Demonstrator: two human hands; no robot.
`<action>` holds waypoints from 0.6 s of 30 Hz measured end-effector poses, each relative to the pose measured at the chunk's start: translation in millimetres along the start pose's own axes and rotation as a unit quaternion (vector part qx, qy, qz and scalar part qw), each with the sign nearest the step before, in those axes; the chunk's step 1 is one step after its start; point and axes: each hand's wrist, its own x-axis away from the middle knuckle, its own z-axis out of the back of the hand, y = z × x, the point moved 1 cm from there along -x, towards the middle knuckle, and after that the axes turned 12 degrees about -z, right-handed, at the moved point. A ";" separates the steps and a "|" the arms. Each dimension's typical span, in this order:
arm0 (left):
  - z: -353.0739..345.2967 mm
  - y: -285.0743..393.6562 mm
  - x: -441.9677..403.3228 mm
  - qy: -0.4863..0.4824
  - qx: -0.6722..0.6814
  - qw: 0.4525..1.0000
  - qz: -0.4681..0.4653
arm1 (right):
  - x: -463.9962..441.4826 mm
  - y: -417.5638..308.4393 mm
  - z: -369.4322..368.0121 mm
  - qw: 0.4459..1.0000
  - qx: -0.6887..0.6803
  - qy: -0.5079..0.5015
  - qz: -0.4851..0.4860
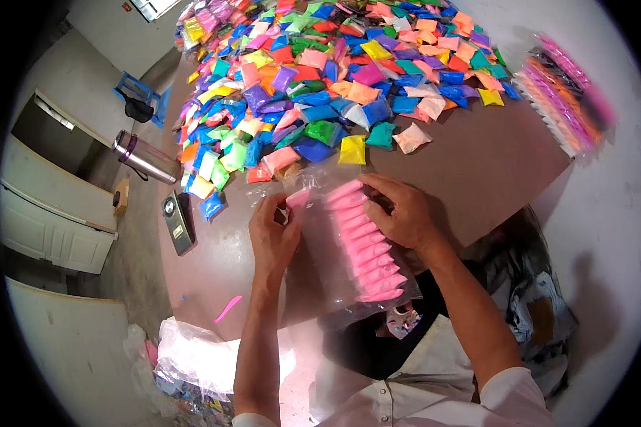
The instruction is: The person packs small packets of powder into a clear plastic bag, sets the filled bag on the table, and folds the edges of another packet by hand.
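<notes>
A clear plastic bag (319, 260) lies at the table's near edge, with a row of pink packets (367, 245) stacked along its right side. My left hand (273, 231) is closed on a single pink packet (298, 201) beside the bag's open upper end. At the top right of the row, my right hand (404, 213) pinches the bag's edge, its fingers against the uppermost pink packets. Whether those fingers grip only the film or a packet too is hard to see.
Beyond my hands a large heap of coloured packets (320, 112) covers the brown table (477, 164). A phone (177, 222), a steel flask (147, 158) and a pink plastic strip (228, 309) lie to the left. Filled bags (563, 92) stand at the far right. White plastic (196, 359) hangs below the near-left edge.
</notes>
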 end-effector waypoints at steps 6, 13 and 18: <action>-21.6 3.3 -6.6 0.025 0.203 0.974 0.099 | -1.3 -0.8 1.2 1.000 0.016 0.002 0.011; -28.1 -1.5 -10.8 -0.033 0.240 0.965 0.100 | -1.5 -3.8 1.6 1.000 0.010 0.003 0.004; -29.3 7.4 -19.7 -0.005 0.144 0.989 -0.030 | -1.2 -5.8 1.5 1.000 0.010 0.007 0.003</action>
